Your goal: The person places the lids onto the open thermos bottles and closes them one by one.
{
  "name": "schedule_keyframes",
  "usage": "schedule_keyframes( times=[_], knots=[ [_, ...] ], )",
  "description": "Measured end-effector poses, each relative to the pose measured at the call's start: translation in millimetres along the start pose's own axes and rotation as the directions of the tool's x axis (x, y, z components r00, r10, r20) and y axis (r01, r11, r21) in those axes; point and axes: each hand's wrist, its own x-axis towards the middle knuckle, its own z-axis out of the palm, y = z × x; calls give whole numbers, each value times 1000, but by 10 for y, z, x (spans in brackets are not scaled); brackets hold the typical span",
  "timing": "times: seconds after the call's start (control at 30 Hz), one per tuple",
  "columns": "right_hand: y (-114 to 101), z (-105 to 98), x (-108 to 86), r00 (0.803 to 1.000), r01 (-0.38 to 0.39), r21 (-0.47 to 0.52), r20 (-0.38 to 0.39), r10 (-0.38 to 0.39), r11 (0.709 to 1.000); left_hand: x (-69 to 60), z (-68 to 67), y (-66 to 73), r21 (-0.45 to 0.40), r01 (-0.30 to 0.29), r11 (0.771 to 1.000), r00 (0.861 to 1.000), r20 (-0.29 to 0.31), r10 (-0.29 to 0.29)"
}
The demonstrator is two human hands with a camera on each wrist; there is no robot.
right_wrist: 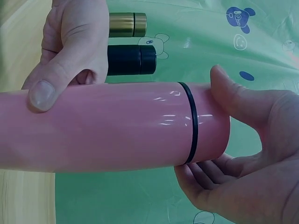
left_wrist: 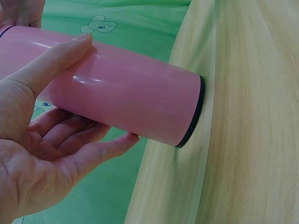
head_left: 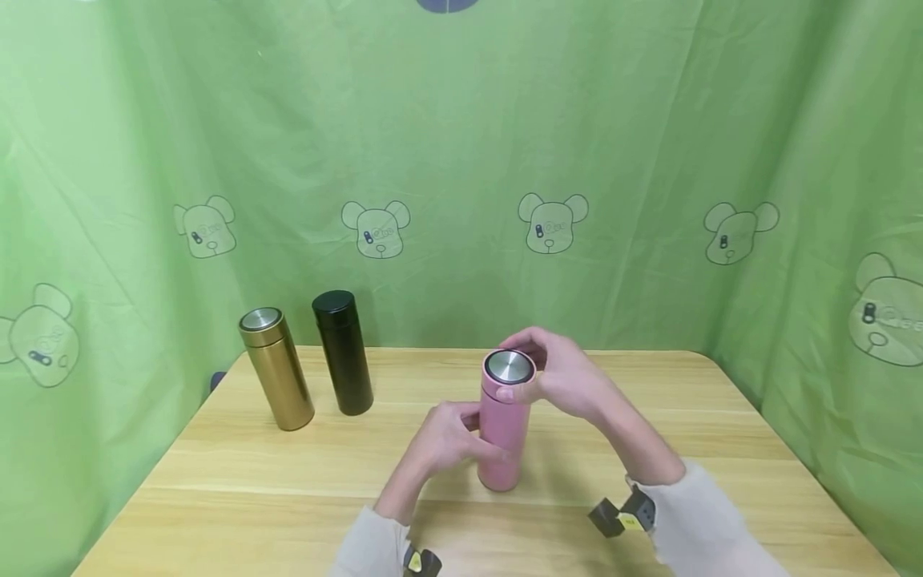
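A pink thermos bottle (head_left: 502,429) with a silver disc on top stands upright near the middle of the table. My left hand (head_left: 449,439) holds its body, thumb laid across the near side and fingers behind. Up at the pink lid (right_wrist: 212,128), my right hand (head_left: 566,375) grips with the thumb in front and the fingers round the far side. A thin black ring (right_wrist: 192,123) shows between lid and body. The black base rim (left_wrist: 192,114) is close to the tabletop; whether it touches, I cannot tell.
To the left on the wooden table (head_left: 238,497) stand a gold thermos bottle (head_left: 280,377) and a black thermos bottle (head_left: 346,357), both upright with their lids on. A green curtain (head_left: 461,120) with bear-head drawings hangs behind and at both sides.
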Motion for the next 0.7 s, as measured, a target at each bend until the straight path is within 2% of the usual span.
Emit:
schedule_keyframes(
  times=[0.3,0.5,0.7],
  knots=[
    [1,9,-27,1000,0,-6,0,0,1000,-2,-15,10,6,-3,1000,1000,28,2],
    [16,-9,-48,997,37,31,68,-39,999,0,-25,3,16,-5,1000,999,42,4],
    [45,-59,-42,981,96,119,154,-114,988,7,-20,9,18,4,1000,999,44,-4]
  ],
)
